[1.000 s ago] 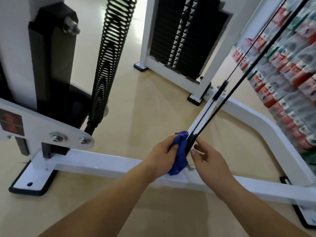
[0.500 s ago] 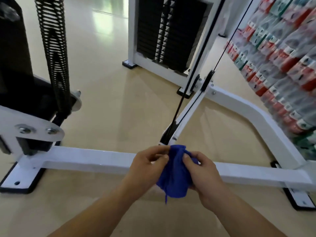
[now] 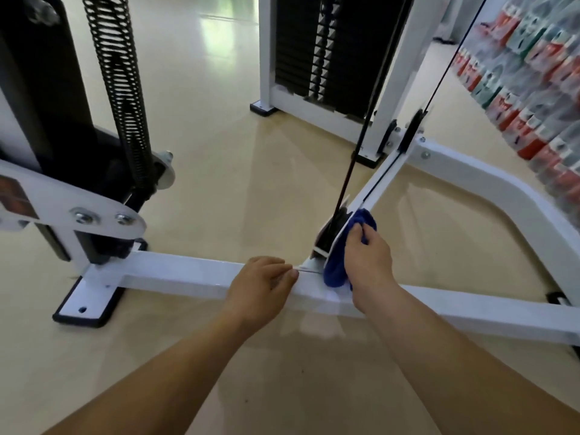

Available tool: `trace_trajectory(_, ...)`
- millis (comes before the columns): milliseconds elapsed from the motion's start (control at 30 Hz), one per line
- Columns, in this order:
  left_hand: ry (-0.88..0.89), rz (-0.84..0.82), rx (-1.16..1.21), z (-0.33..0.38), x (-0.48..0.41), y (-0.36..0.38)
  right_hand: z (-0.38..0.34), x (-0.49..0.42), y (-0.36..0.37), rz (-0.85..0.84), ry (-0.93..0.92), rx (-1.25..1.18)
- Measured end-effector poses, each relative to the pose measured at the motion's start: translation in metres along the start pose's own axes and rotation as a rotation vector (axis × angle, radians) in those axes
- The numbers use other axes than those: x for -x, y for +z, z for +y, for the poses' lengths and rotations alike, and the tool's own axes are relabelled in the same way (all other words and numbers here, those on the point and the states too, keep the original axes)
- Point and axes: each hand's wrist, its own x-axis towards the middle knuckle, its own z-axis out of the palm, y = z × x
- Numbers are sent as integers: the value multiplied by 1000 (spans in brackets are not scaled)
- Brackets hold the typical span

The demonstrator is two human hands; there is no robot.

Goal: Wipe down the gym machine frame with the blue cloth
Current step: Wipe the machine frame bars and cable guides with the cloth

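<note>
Forearms, left hand (image 3: 262,285) and right hand (image 3: 367,258) are bare.

We see a glossy beige floor (image 3: 219,171) spreading across the room, a pale patch of reflected light (image 3: 226,29) at its far end, and shrink-wrapped packs of red- and green-labelled bottles (image 3: 533,73) stacked along the right side.

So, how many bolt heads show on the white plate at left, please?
2. The left bolt head and the right bolt head sit side by side near the rounded end of the white plate; more may lie off-frame.
</note>
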Motion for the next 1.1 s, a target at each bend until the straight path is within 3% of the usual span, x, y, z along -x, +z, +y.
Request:
trace_trajectory(100, 77, 41, 0, -13, 3, 7, 12, 7, 7, 34, -45, -20)
trace_trajectory(333, 268, 154, -270, -26, 15, 31, 3, 7, 4, 32, -63, -49)
trace_trajectory(433, 236, 156, -420, -21, 19, 30, 1, -6, 3, 27, -55, -34)
trace_trajectory(667, 186, 172, -321, -24, 21, 31, 22, 43, 20, 6, -44, 17)
trace_trajectory(867, 136, 119, -309, -22, 21, 28, 7, -7, 1, -109, 77, -151)
trace_trajectory(1100, 118, 131, -289, -16, 22, 25, 27, 42, 11, -146, 1, -89)
